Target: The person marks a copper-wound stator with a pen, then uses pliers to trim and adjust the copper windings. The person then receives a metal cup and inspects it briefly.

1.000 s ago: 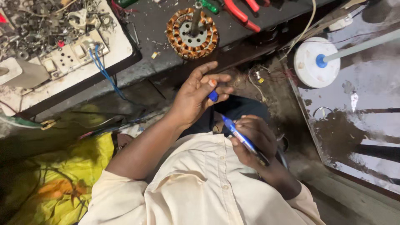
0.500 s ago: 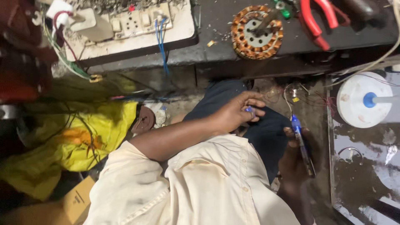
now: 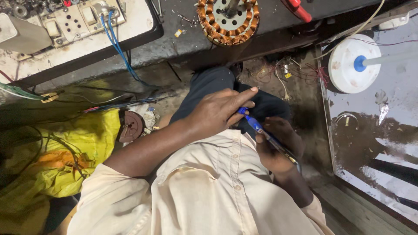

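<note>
the right hand (image 3: 276,146) is closed around a blue pen-shaped tool (image 3: 265,135), likely a tester screwdriver, its fingers wrapped about the dark lower shaft while the blue end points toward ten o'clock. the left hand (image 3: 217,113) lies over the lap with its fingers stretched flat toward two o'clock; their undersides touch the blue tip of the tool, but whether they pinch it or only rest on it cannot be told from here.

a second ago the left hand was raised and spread near the tabletop's edge, and half a second ago it had curled over the knee; now it has come down onto the tool's tip, so both hands meet on the one tool, held low over the dark trousers (image 3: 226,89). that reads as handling the tool itself, not the bench work.

at twelve o'clock a copper-wound motor stator (image 3: 227,19) sits untouched on the tabletop (image 3: 183,41). at ten o'clock is a switch board (image 3: 78,19) with blue wires (image 3: 115,41). at two o'clock stands a white round disc with a blue hub (image 3: 352,63), and at nine o'clock a yellow bag (image 3: 65,152) on the floor.
</note>
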